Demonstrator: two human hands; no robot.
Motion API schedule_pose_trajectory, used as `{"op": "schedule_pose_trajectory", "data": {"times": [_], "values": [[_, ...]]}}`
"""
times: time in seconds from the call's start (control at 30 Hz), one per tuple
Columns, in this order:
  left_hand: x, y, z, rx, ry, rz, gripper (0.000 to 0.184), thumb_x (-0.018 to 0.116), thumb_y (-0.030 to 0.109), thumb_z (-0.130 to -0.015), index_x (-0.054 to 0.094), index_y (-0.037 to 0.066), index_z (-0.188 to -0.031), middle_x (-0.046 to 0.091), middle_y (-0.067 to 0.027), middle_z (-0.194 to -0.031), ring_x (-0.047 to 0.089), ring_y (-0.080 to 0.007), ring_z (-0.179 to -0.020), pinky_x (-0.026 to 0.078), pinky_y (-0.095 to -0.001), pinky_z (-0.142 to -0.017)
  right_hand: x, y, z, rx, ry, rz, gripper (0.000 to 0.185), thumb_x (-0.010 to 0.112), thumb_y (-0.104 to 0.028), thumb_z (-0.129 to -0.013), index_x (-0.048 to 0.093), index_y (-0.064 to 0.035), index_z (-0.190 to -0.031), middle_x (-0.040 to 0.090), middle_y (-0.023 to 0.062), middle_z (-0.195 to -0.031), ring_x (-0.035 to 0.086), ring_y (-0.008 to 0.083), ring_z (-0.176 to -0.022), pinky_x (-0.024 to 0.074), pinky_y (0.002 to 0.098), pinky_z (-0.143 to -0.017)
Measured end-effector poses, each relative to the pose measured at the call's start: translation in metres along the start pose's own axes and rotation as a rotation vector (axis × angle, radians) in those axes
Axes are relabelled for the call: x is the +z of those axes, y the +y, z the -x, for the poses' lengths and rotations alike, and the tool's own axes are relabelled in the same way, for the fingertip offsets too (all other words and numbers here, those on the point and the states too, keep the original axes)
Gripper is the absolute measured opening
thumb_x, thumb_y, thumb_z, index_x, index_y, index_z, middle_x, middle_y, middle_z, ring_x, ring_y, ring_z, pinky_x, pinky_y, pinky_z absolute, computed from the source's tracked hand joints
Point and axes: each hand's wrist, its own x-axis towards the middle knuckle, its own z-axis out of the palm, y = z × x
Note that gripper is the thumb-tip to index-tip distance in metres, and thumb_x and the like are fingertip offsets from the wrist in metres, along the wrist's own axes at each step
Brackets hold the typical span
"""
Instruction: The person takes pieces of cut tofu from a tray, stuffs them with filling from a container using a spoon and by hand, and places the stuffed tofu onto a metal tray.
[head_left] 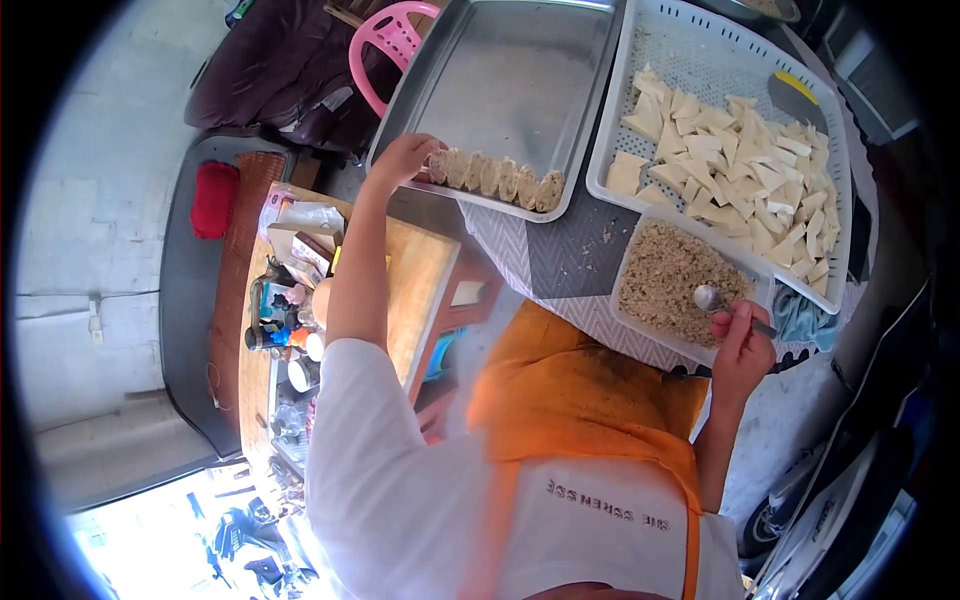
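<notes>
My left hand [410, 160] is at the near left corner of the metal tray [510, 70]. Its fingers are closed round the end piece of a row of stuffed tofu pieces [497, 180], partly hiding it. The row runs along the tray's near edge, with brownish filling showing. My right hand [742, 348] grips a metal spoon [709, 297] by its handle. The spoon's bowl is over the crumbly minced filling [668, 280] in a white plastic container [624, 290]. Behind it, a white perforated basket [606, 150] holds many pale triangular tofu pieces [735, 150].
A grey tool with a yellow edge [797, 88] lies in the basket's far right corner. A blue cloth [805, 318] is beside the container. Crumbs dot the patterned tablecloth [560, 255]. A pink chair [388, 40] and a cluttered wooden table [405, 285] stand to the left.
</notes>
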Motion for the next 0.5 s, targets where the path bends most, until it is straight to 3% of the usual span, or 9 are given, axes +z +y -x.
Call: {"op": "schedule_pose_trajectory", "data": {"times": [0.1,0.17,0.2,0.23,0.3,0.43,0.5], "values": [[-0.001,0.001,-0.003,0.033,-0.006,-0.141,0.032,0.049,0.029,-0.093,0.068,0.005,-0.1,0.061,-0.0061,-0.074,0.06,-0.0135,-0.072,0.049,-0.0303,-0.063,0.001,0.002,0.0,-0.006,0.003,-0.025,0.02,0.05,-0.012,-0.096,0.061,0.003,-0.089,0.064,0.0073,-0.069,0.062,0.0119,-0.056,0.0492,0.0239,-0.052],[-0.003,0.0,-0.01,-0.031,0.014,-0.223,0.031,0.05,0.03,-0.093,0.068,0.005,-0.099,0.064,-0.0116,-0.078,0.062,-0.0209,-0.075,0.05,-0.0332,-0.068,-0.002,0.004,0.001,-0.012,-0.006,-0.01,0.019,0.051,-0.011,-0.096,0.061,0.0026,-0.089,0.064,0.0075,-0.069,0.063,0.012,-0.058,0.0499,0.024,-0.052],[-0.001,0.01,-0.011,0.129,0.114,-0.497,0.03,0.051,0.03,-0.091,0.068,0.006,-0.099,0.066,-0.0175,-0.084,0.065,-0.0314,-0.08,0.05,-0.0372,-0.073,-0.003,0.005,0.001,-0.013,-0.014,0.016,0.018,0.051,-0.011,-0.096,0.062,0.0024,-0.089,0.064,0.0077,-0.07,0.063,0.012,-0.058,0.0503,0.0241,-0.053],[0.007,0.019,-0.012,0.31,0.264,-0.525,0.029,0.053,0.03,-0.09,0.068,0.007,-0.098,0.066,-0.0205,-0.092,0.063,-0.0369,-0.087,0.05,-0.0401,-0.075,-0.005,0.003,0.001,-0.011,-0.019,0.044,0.018,0.051,-0.011,-0.095,0.062,0.0022,-0.089,0.064,0.0079,-0.07,0.063,0.0119,-0.059,0.0506,0.0242,-0.053],[0.029,0.054,-0.017,0.38,0.358,-0.479,0.028,0.054,0.029,-0.091,0.068,0.006,-0.099,0.066,-0.0186,-0.094,0.064,-0.036,-0.089,0.05,-0.0398,-0.077,-0.003,-0.005,0.0,-0.002,0.004,0.003,0.019,0.052,-0.011,-0.095,0.062,0.0028,-0.086,0.065,0.0085,-0.072,0.065,0.0128,-0.06,0.0514,0.0251,-0.053],[0.1,0.13,-0.038,0.709,0.271,-0.322,0.025,0.055,0.023,-0.091,0.066,0.004,-0.102,0.066,-0.0178,-0.096,0.063,-0.0358,-0.091,0.05,-0.0399,-0.078,-0.002,-0.001,-0.002,-0.032,-0.007,0.022,0.019,0.052,-0.009,-0.094,0.061,0.0037,-0.084,0.065,0.0091,-0.073,0.066,0.015,-0.059,0.0514,0.0256,-0.052],[0.141,0.159,-0.048,0.82,0.226,-0.315,0.02,0.056,0.013,-0.085,0.066,0.005,-0.101,0.066,-0.0155,-0.097,0.061,-0.0348,-0.093,0.049,-0.0393,-0.08,-0.002,-0.002,-0.001,-0.035,-0.004,0.023,0.019,0.052,-0.009,-0.094,0.061,0.0035,-0.083,0.065,0.0095,-0.074,0.066,0.0151,-0.058,0.0513,0.0256,-0.052]]}}
